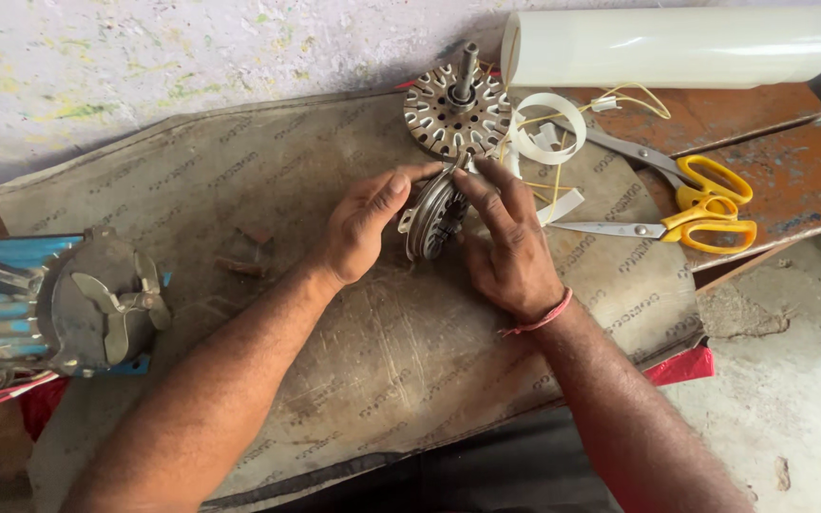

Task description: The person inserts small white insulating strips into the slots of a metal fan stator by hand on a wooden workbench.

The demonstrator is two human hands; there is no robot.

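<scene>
Stator core: I see a slotted metal stator core standing on edge on the worn mat.
Left hand: grips its left side.
Right hand: fingers closed on its right rim, perhaps seating an insulation strip.
Beyond core: a second slotted disc with shaft, yellow scissors.
Next: a firm hold, careful fingertip pressure.

So there's this slotted metal stator core, round, grey and pretty grimy, stood up on its edge and tilted a bit so you see the rim and the slots from the side. It sits right between the two hands: left hand cups its left face with the thumb over the top, right hand has fingers pressed on the right side.
</scene>
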